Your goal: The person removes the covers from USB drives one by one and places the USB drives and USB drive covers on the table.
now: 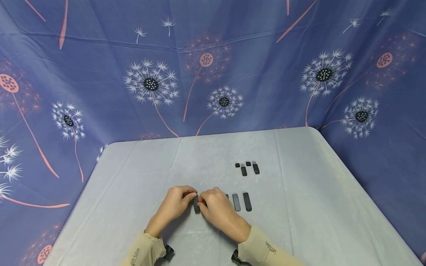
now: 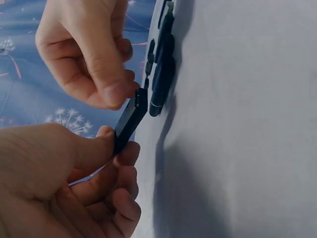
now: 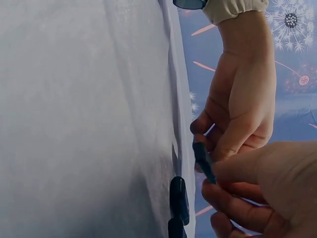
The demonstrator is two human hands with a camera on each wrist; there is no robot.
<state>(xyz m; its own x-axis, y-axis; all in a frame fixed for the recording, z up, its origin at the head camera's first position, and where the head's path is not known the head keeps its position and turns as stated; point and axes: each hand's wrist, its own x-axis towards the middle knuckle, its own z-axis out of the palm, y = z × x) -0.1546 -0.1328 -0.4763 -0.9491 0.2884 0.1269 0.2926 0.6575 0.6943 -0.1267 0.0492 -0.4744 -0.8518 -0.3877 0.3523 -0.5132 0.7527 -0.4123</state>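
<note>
Between both hands is a dark USB stick (image 1: pixel 196 205), raised off the table in the wrist views. My left hand (image 1: pixel 178 200) pinches it between thumb and fingers at one end. The right hand (image 1: pixel 217 210) has its thumb and index finger at the stick's other end and pinches there; its fingertips partly cover that end. In the left wrist view the stick (image 2: pixel 130 119) slants between the two hands. Beside the right hand lie a grey USB stick (image 1: pixel 236 202) and a black one (image 1: pixel 247 201); another dark piece is mostly hidden behind that hand.
Farther back on the grey-covered table (image 1: pixel 149 166) lie two uncapped USB sticks, one left (image 1: pixel 244 170) and one right (image 1: pixel 256 168). A small black cap (image 1: pixel 237 165) and a second cap (image 1: pixel 248 163) lie beside them. A patterned blue curtain (image 1: pixel 259 74) hangs behind the table.
</note>
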